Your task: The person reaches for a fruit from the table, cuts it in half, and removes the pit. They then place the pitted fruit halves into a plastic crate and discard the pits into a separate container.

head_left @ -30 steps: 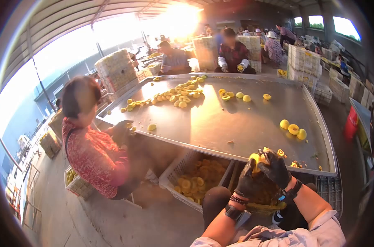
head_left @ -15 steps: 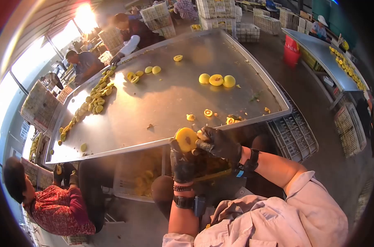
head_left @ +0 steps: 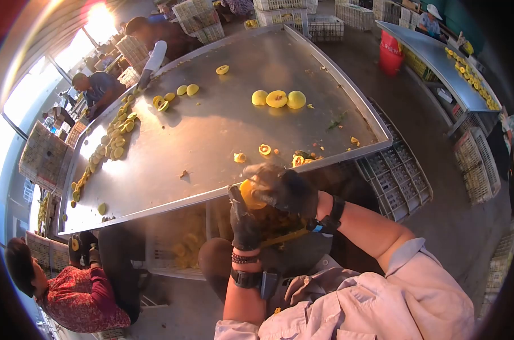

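In front of the table's near edge, my left hand [head_left: 244, 224], in a dark glove, is closed around a yellow peach half [head_left: 250, 195]. My right hand [head_left: 293, 192], gloved too, is at the peach half's upper right side. Its fingers are smeared by motion, and whether they hold anything cannot be made out. Beyond my hands, several peach scraps [head_left: 299, 160] and a small cut piece [head_left: 265, 149] lie near the edge of the metal table [head_left: 211, 136]. Farther back, a cut peach half [head_left: 276, 99] sits between two rounded yellow pieces.
A row of peach halves [head_left: 116, 139] runs along the table's left side. Co-workers sit at the far left, and a person in red [head_left: 81, 292] works at lower left. Crates [head_left: 395, 173] stand below the right edge; a red bucket [head_left: 390, 54] is beyond.
My view has shifted, so the table appears further left and higher. My right hand has moved over the peach half's face, now blurred; my left hand still holds the peach half.
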`<action>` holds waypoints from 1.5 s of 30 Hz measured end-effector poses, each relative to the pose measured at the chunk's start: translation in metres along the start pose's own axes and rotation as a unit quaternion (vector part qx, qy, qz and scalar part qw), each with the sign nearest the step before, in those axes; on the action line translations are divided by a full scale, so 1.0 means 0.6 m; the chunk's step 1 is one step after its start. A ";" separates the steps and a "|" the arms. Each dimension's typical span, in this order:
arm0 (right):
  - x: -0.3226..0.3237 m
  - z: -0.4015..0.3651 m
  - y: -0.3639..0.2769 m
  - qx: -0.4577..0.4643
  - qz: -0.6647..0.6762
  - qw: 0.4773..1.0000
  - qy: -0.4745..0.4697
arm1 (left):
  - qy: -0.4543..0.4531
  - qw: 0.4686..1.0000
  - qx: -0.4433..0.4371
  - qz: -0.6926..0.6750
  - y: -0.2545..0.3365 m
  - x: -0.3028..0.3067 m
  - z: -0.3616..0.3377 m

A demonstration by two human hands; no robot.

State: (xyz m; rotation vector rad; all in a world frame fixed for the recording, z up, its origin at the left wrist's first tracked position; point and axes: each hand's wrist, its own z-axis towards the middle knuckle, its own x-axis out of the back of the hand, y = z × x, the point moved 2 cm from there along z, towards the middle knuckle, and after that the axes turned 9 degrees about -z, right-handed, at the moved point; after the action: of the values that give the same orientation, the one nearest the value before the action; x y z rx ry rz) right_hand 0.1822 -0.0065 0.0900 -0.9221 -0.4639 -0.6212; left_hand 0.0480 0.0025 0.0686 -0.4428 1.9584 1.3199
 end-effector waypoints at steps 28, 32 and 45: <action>-0.006 -0.002 0.061 -0.140 0.207 0.965 -0.083 | -0.060 0.809 -0.264 0.522 0.005 0.018 0.013; -0.012 -0.011 0.069 -0.243 0.387 0.869 -0.192 | -0.080 0.762 -0.302 0.568 0.007 0.023 0.008; -0.039 -0.044 0.072 -0.205 0.423 0.872 -0.138 | -0.074 0.894 -0.213 0.386 0.022 0.017 -0.025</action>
State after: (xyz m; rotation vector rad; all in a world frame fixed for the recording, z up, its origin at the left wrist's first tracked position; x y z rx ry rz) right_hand 0.1967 -0.0022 0.0361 -1.5008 -0.1339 0.2412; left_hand 0.0269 -0.0043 0.0732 0.2896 1.7586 2.2256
